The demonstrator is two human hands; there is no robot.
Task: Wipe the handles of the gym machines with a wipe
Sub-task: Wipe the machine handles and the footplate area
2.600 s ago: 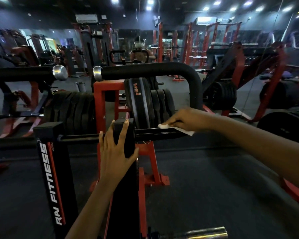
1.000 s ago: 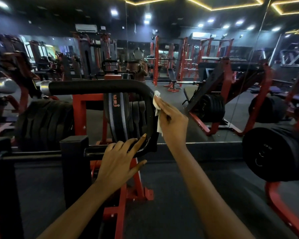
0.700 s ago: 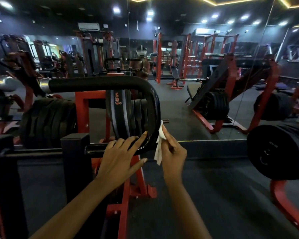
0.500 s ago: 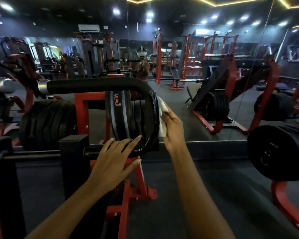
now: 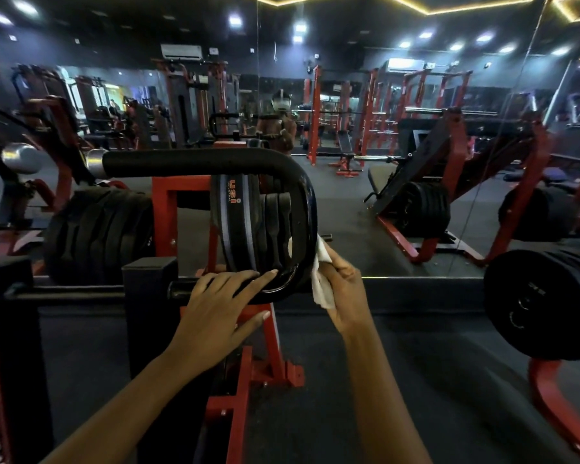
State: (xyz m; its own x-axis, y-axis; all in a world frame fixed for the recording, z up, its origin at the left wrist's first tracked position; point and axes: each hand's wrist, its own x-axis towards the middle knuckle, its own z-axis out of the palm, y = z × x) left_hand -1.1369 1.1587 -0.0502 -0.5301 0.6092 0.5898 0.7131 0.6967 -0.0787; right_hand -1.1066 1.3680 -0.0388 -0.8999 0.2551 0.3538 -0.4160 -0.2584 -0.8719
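Here the right hand (image 5: 347, 289) pinches the white wipe (image 5: 321, 289) with curled fingers and presses it on the outer side of the black curved handle (image 5: 303, 209), at its lower bend. The left hand (image 5: 215, 309) lies flat on the bottom of the handle, fingers straight and a little apart. Much of the wipe hangs loose, so it may bunch or slip out. The handle's inner side, facing the weight plates (image 5: 235, 222), could easily be missed.
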